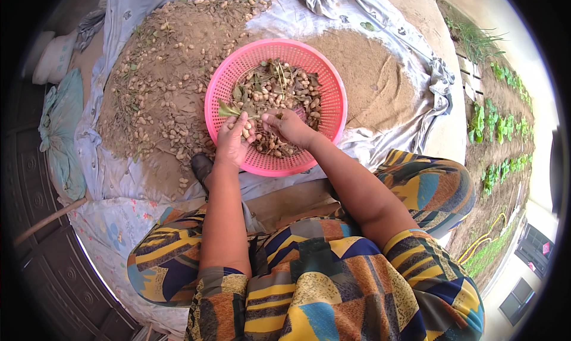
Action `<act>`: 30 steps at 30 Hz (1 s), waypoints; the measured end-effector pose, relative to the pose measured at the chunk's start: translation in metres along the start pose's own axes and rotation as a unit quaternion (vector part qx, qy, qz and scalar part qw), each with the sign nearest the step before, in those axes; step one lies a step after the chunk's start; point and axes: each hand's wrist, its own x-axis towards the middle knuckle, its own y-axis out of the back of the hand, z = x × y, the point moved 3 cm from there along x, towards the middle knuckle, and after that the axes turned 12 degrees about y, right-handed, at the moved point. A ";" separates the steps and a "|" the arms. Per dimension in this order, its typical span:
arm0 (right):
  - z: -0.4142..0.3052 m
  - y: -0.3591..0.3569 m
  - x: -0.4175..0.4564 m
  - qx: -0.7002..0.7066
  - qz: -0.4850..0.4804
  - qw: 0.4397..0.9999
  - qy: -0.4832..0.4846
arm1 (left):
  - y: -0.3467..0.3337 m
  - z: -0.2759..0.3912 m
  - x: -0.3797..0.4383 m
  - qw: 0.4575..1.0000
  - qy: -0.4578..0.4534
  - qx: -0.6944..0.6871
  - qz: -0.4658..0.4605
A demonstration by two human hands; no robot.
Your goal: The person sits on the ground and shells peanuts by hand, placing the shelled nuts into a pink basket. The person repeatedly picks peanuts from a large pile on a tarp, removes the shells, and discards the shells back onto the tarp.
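Before me stands a round pink plastic basket (pixel 330 118) with perforated walls. In it lie unshelled peanuts (pixel 267 93) mixed with dry leaves and stems. Over the basket's near left part, my left hand (pixel 235 138) is closed around a few peanuts (pixel 246 129). A green leafy sprig (pixel 228 110) sticks out above its thumb and forefinger. My right hand (pixel 287 126) is just to the right, thumb and fingertips pinched together at the stem end; whether they grip the stem or a small peanut is too small to tell.
A heap of soil-covered peanuts (pixel 165 86) spreads over a pale cloth sheet (pixel 285 22) on the left. Sandy soil (pixel 374 77) covers its right part. A dark shoe (pixel 201 168) is beside the basket. Further out are a green sack (pixel 64 131), a wooden pole (pixel 49 221) and garden plants (pixel 499 122).
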 end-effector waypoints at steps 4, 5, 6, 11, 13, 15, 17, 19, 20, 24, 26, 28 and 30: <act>-0.021 0.019 -0.007 0.066 0.062 0.995 -0.034 | -0.008 0.010 -0.001 0.999 -0.031 -0.022 -0.023; -0.020 0.023 -0.005 0.079 0.087 0.993 -0.023 | -0.006 0.011 -0.001 0.999 -0.037 -0.020 -0.023; -0.021 0.029 -0.004 0.088 0.114 0.989 -0.012 | -0.003 0.012 0.001 0.998 -0.038 -0.036 -0.033; -0.013 0.092 -0.001 0.120 0.320 0.937 0.075 | 0.014 0.015 0.007 0.996 -0.070 -0.055 0.023; -0.034 0.109 -0.012 0.207 0.370 0.903 0.066 | 0.023 0.013 0.008 0.993 -0.065 -0.086 0.042; -0.029 0.156 -0.015 0.241 0.412 0.873 0.095 | 0.021 0.011 0.010 0.992 -0.058 -0.099 0.046; -0.046 0.186 -0.031 0.292 0.487 0.806 0.168 | 0.024 0.009 0.010 0.993 -0.048 -0.097 0.048; -0.051 0.224 -0.047 0.401 0.570 0.649 0.305 | 0.022 0.007 0.012 0.994 -0.038 -0.098 0.036; -0.047 0.233 -0.055 0.420 0.607 0.610 0.288 | 0.023 0.006 0.013 0.994 -0.037 -0.099 0.038; -0.047 0.224 -0.068 0.272 0.782 0.540 0.151 | 0.024 0.004 0.014 0.994 -0.038 -0.098 0.039; -0.045 0.205 -0.064 0.036 0.784 0.603 0.142 | 0.019 0.003 0.015 0.994 -0.037 -0.091 0.037; -0.044 0.173 -0.033 -0.043 0.596 0.778 0.193 | 0.008 0.004 0.015 0.995 -0.042 -0.083 0.036; -0.058 0.106 0.000 -0.003 0.387 0.912 0.134 | -0.005 0.004 0.010 0.994 -0.066 -0.059 0.064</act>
